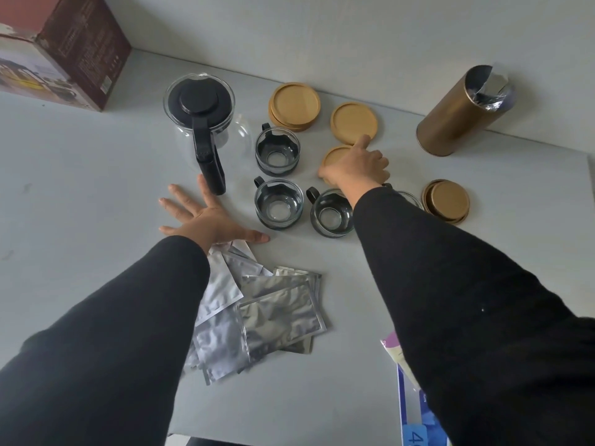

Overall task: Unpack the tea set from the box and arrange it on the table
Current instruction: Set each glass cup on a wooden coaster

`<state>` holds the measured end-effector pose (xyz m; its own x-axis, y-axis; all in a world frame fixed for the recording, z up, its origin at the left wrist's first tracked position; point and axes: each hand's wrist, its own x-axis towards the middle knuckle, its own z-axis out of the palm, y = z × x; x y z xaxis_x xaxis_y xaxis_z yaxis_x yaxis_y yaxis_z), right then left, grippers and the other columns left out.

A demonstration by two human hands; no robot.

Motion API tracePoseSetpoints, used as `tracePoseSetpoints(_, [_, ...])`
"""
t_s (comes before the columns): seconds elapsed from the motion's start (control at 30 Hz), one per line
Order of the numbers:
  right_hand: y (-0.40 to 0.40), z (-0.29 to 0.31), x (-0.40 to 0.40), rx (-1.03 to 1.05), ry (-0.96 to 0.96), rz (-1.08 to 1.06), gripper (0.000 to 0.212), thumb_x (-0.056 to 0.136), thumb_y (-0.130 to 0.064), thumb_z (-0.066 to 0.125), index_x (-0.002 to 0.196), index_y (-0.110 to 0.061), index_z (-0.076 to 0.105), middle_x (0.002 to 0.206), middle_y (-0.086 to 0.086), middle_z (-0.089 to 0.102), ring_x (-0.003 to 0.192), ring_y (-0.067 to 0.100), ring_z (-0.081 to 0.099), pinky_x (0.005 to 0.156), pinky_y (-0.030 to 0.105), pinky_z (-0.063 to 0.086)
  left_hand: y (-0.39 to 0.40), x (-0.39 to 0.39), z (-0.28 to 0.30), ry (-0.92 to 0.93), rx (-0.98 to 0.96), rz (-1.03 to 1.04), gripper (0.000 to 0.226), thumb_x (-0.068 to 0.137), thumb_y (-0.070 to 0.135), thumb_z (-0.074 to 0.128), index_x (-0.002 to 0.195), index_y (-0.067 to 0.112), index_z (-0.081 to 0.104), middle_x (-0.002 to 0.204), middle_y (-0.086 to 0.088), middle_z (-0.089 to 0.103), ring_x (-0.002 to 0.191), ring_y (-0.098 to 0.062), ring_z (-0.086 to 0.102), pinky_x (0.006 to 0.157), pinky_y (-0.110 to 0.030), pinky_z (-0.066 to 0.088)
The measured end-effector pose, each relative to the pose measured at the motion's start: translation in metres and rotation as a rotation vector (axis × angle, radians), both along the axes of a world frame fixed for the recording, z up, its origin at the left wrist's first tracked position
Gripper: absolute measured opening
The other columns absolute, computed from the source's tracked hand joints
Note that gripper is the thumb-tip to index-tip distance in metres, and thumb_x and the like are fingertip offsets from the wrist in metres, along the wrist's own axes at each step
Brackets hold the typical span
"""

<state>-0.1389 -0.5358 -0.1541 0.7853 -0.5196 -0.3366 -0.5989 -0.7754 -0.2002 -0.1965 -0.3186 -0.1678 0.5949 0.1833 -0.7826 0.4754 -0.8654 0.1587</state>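
Grey tabletop (96, 162) carried foil sachets (277, 304) nearest; beyond, the left hand (206, 217) lay flat, fingers spread, holding nothing. Farther right, the right hand (357, 169) gripped a wooden coaster (335, 154), glass cups (278, 204) just left of it, clearly the nearer hand.

Soft, even light; wide-angle edge distortion

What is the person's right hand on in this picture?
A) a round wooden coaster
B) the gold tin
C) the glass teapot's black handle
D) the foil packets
A: the right hand lies over a round wooden coaster between the glass cups and the other coasters, with its fingers reaching forward, while the left hand is spread flat on the table.
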Motion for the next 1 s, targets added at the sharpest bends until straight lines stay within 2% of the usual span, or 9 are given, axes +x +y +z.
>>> tracePoseSetpoints(0.1, [-0.003,0.007,-0.004,0.025,-0.009,-0.011,0.096,0.068,-0.051,0.070,0.141,-0.018,0.019,0.133,0.016,0.043,0.124,0.032,0.038,0.097,0.042,0.035,-0.001,0.000,0.004,0.007,0.013,-0.003,0.170,0.020,0.082,0.074,0.137,0.031,-0.039,0.140,-0.017,-0.050,0.130,-0.043,-0.041,0.109,-0.068,-0.005])
tracePoseSetpoints(0.27, [-0.030,0.022,-0.026,0.054,-0.258,0.012,0.069,0.079,-0.044,0.059,0.137,-0.019,0.032,0.133,0.011,0.043,0.127,0.031,0.035,0.099,0.045,0.031,-0.002,-0.005,0.010,0.000,0.020,-0.028,0.167,0.023,0.082,0.073,0.139,0.031,-0.036,0.143,-0.016,-0.047,0.132,-0.043,-0.038,0.109,-0.067,-0.005])
tracePoseSetpoints(0.4, [-0.059,0.029,-0.061,0.103,-0.179,0.059,0.074,0.075,-0.045,0.062,0.138,-0.023,0.030,0.137,0.010,0.037,0.128,0.031,0.033,0.103,0.047,0.035,-0.001,-0.011,0.016,-0.023,0.008,-0.047,0.165,0.026,0.082,0.074,0.141,0.031,-0.034,0.144,-0.016,-0.045,0.133,-0.043,-0.037,0.109,-0.067,-0.006])
tracePoseSetpoints(0.53, [-0.073,0.020,-0.091,0.270,-0.062,0.078,0.089,0.068,-0.038,0.071,0.143,-0.030,0.024,0.140,0.007,0.029,0.131,0.026,0.029,0.104,0.043,0.038,-0.001,-0.013,0.016,-0.045,0.009,-0.037,0.165,0.026,0.079,0.076,0.141,0.033,-0.033,0.145,-0.015,-0.045,0.134,-0.041,-0.037,0.109,-0.068,-0.005])
tracePoseSetpoints(0.6, [-0.073,0.012,-0.100,0.240,-0.052,0.095,0.093,0.065,-0.037,0.075,0.142,-0.030,0.025,0.138,0.007,0.030,0.130,0.025,0.031,0.103,0.042,0.040,-0.001,-0.013,0.015,-0.051,0.001,-0.036,0.165,0.025,0.079,0.076,0.140,0.033,-0.034,0.144,-0.015,-0.045,0.134,-0.041,-0.037,0.109,-0.068,-0.006])
tracePoseSetpoints(0.8, [-0.071,0.014,-0.093,0.097,-0.122,0.103,0.076,0.071,-0.031,0.075,0.135,-0.015,0.037,0.130,0.015,0.035,0.120,0.033,0.043,0.098,0.035,0.042,-0.001,-0.014,0.016,-0.057,-0.014,-0.041,0.163,0.030,0.078,0.077,0.141,0.032,-0.034,0.144,-0.015,-0.045,0.134,-0.041,-0.037,0.109,-0.068,-0.006])
tracePoseSetpoints(1.0, [-0.071,0.037,-0.041,0.111,-0.176,0.161,0.074,0.069,-0.028,0.076,0.134,-0.022,0.040,0.128,0.013,0.031,0.116,0.033,0.045,0.099,0.035,0.044,-0.001,-0.011,0.013,-0.054,-0.024,-0.037,0.164,0.029,0.079,0.076,0.140,0.031,-0.035,0.144,-0.017,-0.045,0.133,-0.042,-0.038,0.110,-0.067,-0.006])
